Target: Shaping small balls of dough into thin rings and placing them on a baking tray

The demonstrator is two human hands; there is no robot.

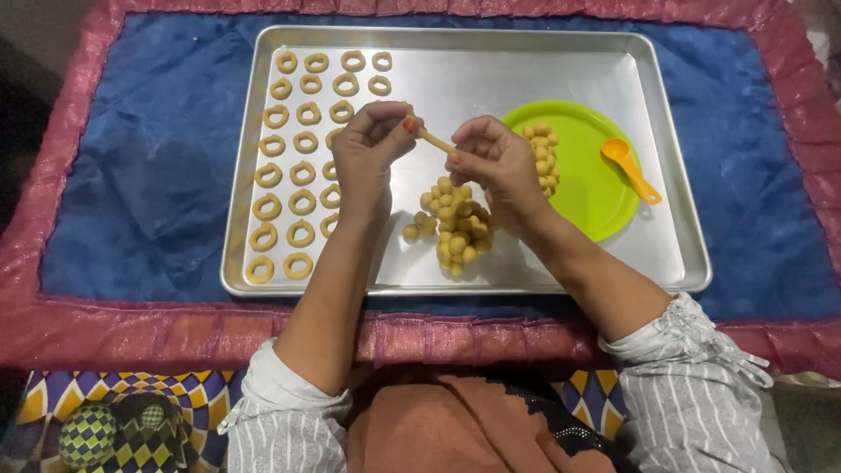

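Observation:
My left hand (368, 149) and my right hand (495, 166) are raised over a metal baking tray (491, 74) and pinch the two ends of a thin rolled strip of yellow dough (435, 140) between them. Below my hands lies a pile of small dough balls (455, 228) on the tray. Rows of several dough rings (298, 140) fill the tray's left part. A green plate (596, 175) at the right holds more dough balls (543, 158) and an orange spoon (631, 166).
The tray rests on a blue cloth (149, 158) with a pink shiny border (131, 333). A patterned cushion with a checkered ball (88, 434) sits at the bottom left, by my lap.

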